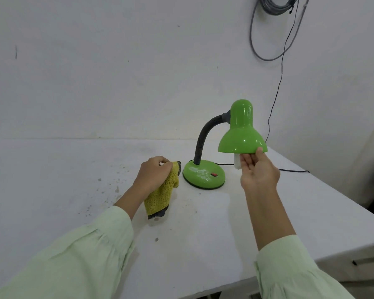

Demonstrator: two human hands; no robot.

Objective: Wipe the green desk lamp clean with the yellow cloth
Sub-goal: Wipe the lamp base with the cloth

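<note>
On the bench, the green desk lamp stands far right. The left hand bunches the yellow cloth in curled fingers just left of the base, apart from it. The right hand pinches the shade rim, thumb outside, fingers under. Pale smears on base: likely wipe there first with short firm strokes, skirting the red switch

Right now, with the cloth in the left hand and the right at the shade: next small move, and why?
Probably slide the left hand with the yellow cloth rightward onto the lamp base. Whitish smears show on it beside the red switch, the cloth sits just left of it, and the right hand pinches the lamp shade rim, steadying the lamp.
</note>
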